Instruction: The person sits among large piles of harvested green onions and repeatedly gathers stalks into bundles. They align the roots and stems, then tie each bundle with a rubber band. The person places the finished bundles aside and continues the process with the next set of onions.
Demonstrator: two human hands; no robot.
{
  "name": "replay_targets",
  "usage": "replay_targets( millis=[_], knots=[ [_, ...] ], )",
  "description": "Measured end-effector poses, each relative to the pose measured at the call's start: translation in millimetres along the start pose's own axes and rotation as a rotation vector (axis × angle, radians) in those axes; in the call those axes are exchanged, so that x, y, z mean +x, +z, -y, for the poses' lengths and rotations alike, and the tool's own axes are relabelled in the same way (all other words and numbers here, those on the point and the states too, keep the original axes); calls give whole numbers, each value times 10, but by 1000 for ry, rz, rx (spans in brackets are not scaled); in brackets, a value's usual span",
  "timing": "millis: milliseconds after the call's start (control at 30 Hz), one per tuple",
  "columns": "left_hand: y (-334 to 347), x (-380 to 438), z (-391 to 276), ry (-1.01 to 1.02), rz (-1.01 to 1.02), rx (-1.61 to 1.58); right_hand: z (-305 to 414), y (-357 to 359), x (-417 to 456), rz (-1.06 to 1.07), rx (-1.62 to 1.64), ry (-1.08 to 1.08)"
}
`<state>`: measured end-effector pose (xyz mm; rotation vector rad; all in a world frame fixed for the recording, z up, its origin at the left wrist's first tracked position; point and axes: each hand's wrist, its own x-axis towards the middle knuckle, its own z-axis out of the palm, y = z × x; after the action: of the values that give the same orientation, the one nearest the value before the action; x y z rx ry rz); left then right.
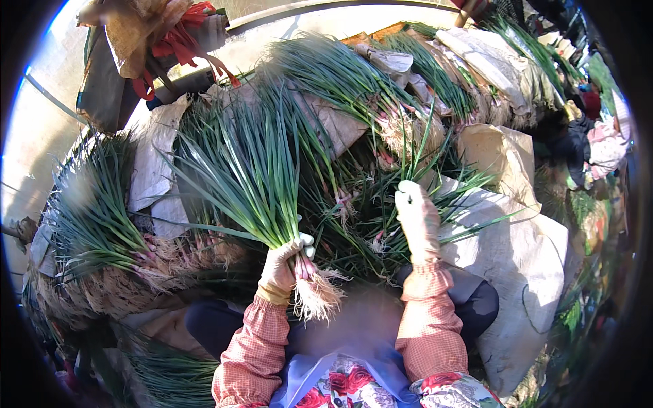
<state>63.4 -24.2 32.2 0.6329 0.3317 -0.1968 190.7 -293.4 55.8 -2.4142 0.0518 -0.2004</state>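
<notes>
My left hand [280, 268], in a pale glove, grips a bunch of scallions [260, 194] just above its pinkish bulbs. The green leaves fan up and to the left, while the pale roots [319, 296] hang below my fist. My right hand [419, 219], also gloved, is raised to the right of the bunch with its fingers curled. Loose scallion leaves [464, 191] spread behind and beside it; whether any are caught in the fingers cannot be made out. Between and beyond my hands lies a dark heap of loose scallions [352, 229].
Scallion bundles [97, 209] lie at the left, with more bundles [347, 76] at the back. Sacking [158, 153] lies among them. A pale woven sheet [510, 270] covers the right side. Red strips [189, 41] hang at upper left. Another person [581, 137] is at far right.
</notes>
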Motion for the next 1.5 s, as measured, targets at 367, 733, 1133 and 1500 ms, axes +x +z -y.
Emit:
replay_targets(
  millis=[367,733,1133,1500],
  knots=[
    [420,171,-282,212,-64,148,443,1058,402,745,638,427],
    [393,275,-108,95,-219,234,728,1037,-13,807,940,304],
    [164,64,-136,-33,8,51,937,1144,-150,892,1199,475],
    [259,49,79,42,-140,1,790,1173,141,436,1733,595]
  ],
)
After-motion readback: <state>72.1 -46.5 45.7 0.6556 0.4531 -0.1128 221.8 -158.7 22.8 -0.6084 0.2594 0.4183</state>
